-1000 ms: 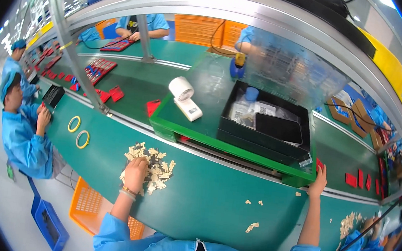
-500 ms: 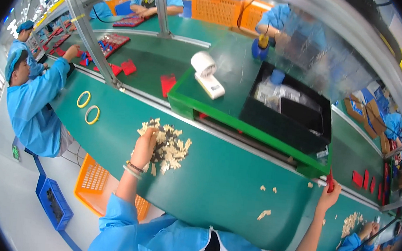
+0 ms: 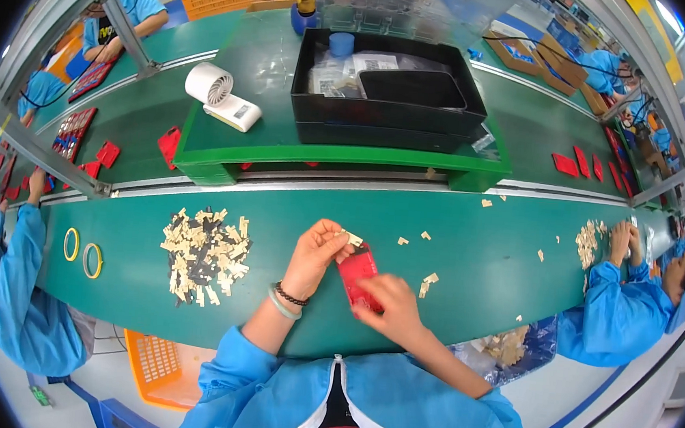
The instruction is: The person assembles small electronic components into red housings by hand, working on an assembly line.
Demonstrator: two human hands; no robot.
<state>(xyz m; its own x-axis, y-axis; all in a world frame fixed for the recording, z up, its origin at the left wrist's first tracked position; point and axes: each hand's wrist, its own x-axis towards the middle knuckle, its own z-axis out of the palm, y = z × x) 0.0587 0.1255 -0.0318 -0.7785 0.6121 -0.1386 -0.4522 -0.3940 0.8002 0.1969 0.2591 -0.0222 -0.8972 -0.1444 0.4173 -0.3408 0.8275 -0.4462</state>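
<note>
My left hand (image 3: 314, 256) is closed, pinching a small cream-coloured piece (image 3: 351, 238) between thumb and fingertips. The piece is at the upper end of a flat red rectangular part (image 3: 358, 271). My right hand (image 3: 395, 307), a little blurred, grips the lower end of that red part, which is tilted in front of my chest above the green bench. Whether the cream piece touches the red part I cannot tell. To the left of my hands lies a loose pile of similar cream pieces mixed with dark ones (image 3: 207, 255).
A green raised stand (image 3: 339, 161) holds a black bin (image 3: 383, 124) and a white handheld fan (image 3: 226, 99). Two tape rolls (image 3: 92, 261) lie left, and loose cream pieces (image 3: 429, 283) right. An orange basket (image 3: 154, 369) stands below the bench. Co-workers sit on both sides.
My left hand has come from the pile to the middle with a cream piece. My right hand has brought the red part from the far right rail to the left. The view has swung right.
</note>
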